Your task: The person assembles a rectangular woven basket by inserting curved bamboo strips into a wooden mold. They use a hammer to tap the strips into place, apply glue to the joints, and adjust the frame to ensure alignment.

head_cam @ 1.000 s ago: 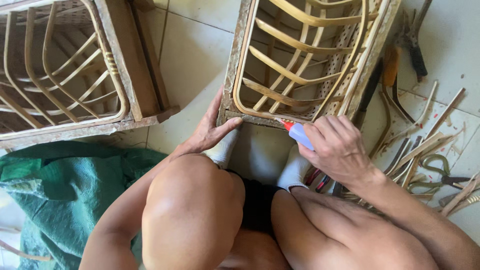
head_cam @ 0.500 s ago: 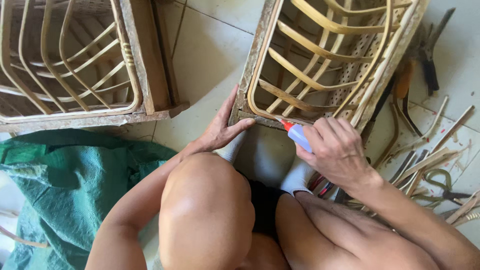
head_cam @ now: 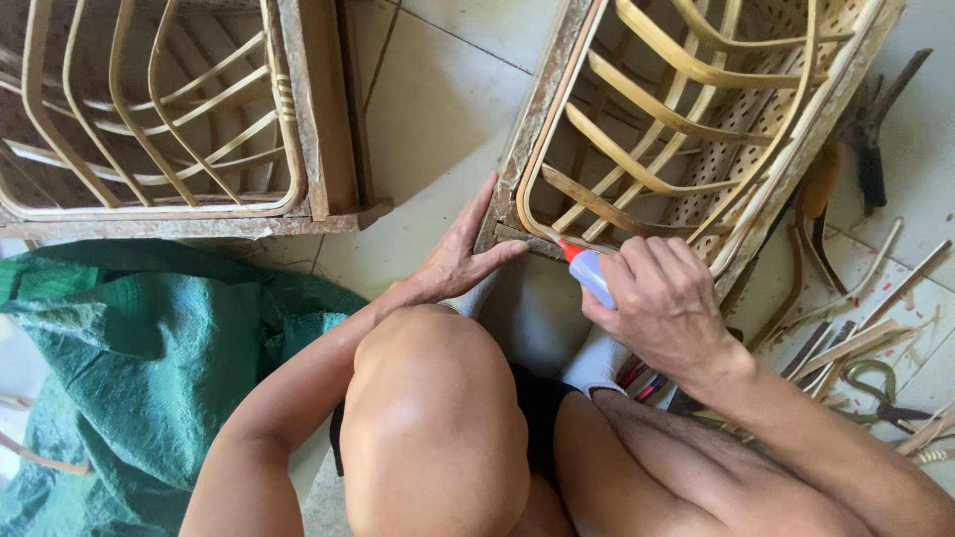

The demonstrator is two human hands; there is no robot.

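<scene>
A rattan and wood frame (head_cam: pixel 696 109) lies on the tiled floor in front of my knees. My left hand (head_cam: pixel 463 254) rests flat on its near left corner, thumb along the bottom rail. My right hand (head_cam: pixel 662 303) is closed around a small clear glue bottle (head_cam: pixel 589 271) with a red nozzle. The nozzle tip touches the frame's near bottom rail, close to the curved rattan rim. My bare knees fill the lower middle of the view.
A second rattan frame (head_cam: pixel 169 129) lies at the upper left. A crumpled green tarp (head_cam: pixel 129 368) covers the floor at the lower left. Cutters, pliers (head_cam: pixel 885 398) and rattan offcuts (head_cam: pixel 875 298) are scattered at the right.
The view has shifted slightly, so both frames sit further right. My hands keep the same hold, with the nozzle staying at the frame's bottom rail.
</scene>
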